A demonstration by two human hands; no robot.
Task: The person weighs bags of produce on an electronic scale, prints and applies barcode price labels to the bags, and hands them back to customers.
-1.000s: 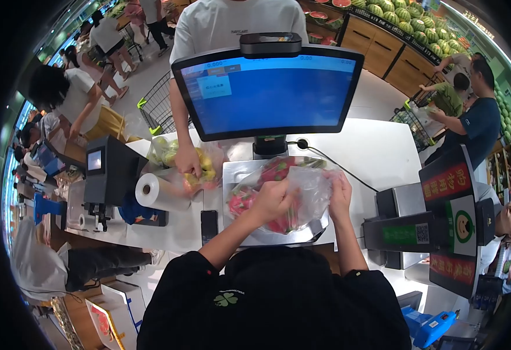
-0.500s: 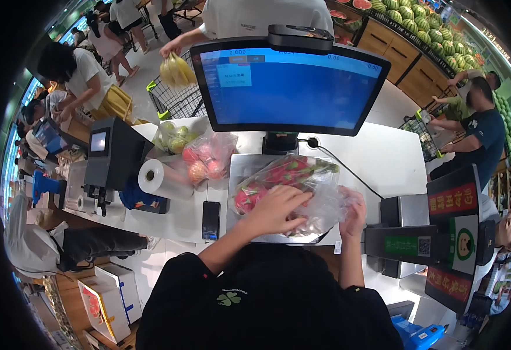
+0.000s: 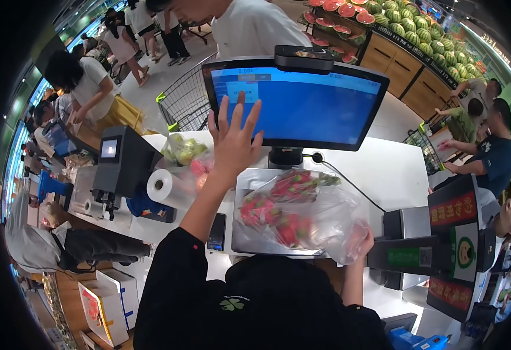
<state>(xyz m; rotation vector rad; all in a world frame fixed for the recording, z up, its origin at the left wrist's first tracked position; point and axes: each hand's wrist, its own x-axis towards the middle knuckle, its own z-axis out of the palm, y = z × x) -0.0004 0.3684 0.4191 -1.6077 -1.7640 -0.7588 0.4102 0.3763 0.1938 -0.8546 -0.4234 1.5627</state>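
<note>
My left hand (image 3: 236,137) is raised in front of the left part of the blue touchscreen (image 3: 308,108), its fingers spread and nothing in it. Whether a fingertip touches the glass cannot be made out. A clear plastic bag of pink dragon fruit (image 3: 293,227) lies on the metal scale plate (image 3: 249,240) below the screen. My right hand (image 3: 362,240) is closed on the loose right end of that bag. Left of the scale are a bag of green fruit (image 3: 186,150) and a bag of red fruit (image 3: 200,166), the latter partly behind my left forearm.
A roll of plastic bags (image 3: 166,188), a black printer (image 3: 121,163) and a phone (image 3: 217,232) stand or lie left of the scale. At right is a payment stand (image 3: 401,254). Behind the screen, a person in white (image 3: 261,29) leans beside a cart (image 3: 188,99).
My left hand has left the bag and risen to the screen. My right hand has shifted slightly down with the bag's end. The other person's bananas are out of sight.
</note>
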